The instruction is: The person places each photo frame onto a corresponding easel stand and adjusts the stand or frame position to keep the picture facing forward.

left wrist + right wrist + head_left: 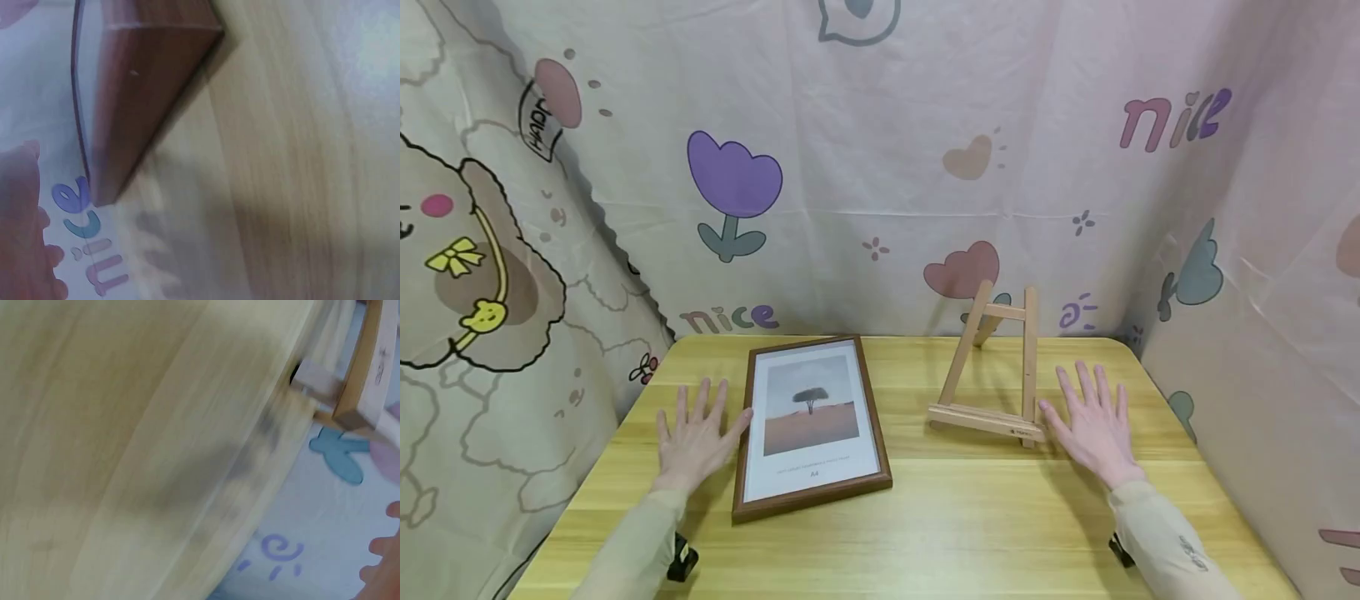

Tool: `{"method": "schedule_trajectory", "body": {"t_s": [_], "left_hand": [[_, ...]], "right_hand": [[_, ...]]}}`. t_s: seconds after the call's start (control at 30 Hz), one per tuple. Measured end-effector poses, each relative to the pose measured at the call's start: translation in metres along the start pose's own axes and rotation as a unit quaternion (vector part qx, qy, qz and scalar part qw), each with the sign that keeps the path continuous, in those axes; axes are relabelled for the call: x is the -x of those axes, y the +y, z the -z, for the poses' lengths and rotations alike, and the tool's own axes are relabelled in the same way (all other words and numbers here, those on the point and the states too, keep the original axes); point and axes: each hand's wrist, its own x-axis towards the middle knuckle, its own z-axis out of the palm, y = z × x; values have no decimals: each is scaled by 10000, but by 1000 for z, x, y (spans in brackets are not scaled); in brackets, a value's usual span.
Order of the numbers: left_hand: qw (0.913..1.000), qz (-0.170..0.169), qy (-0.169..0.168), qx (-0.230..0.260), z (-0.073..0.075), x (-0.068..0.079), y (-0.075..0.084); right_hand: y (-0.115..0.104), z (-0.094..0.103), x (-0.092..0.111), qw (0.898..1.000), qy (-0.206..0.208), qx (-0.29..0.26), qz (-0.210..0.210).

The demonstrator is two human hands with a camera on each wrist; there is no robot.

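Two hands are out over the wooden table [910,533], one on each side, and neither grips anything. Your left hand [694,442] is at the left, palm down, fingers straight and spread apart; its thumb reaches the left edge of the framed print [811,412], though you cannot tell whether it touches. That print, a lone tree in a brown border, lies face up left of centre, slightly askew. Your right hand [1097,429] is at the right, fingers likewise straight and apart, thumb tip just beside the right end of the easel's ledge; contact cannot be told. The wooden easel [987,419] stands right of centre, toward the far side, well apart from the print. Both your wrist views show hand shadows on the tabletop. Beyond the far edge you have a patterned cloth [865,158] with tulips, hearts and "nice" lettering
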Motion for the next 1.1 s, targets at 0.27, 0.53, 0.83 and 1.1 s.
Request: {"method": "schedule_trajectory", "body": {"t_s": [0.27, 0.53, 0.83, 1.1], "left_hand": [[9992, -150, -157, 326, 5, 16, 13], [9993, -237, 29, 304, 2, 33, 25], [9980, -21, -186, 610, -8, 46, 31], [9899, 452, -642, 1176, -19, 50, 31]], "right_hand": [[-32, 7, 5, 9894, 1178, -23, 843], [-79, 1, 8, 9862, 915, -533, 1276], [-139, -13, 8, 9741, -1002, -1635, 1194], [-174, -37, -2, 9396, -2183, -2351, 1190]]}}
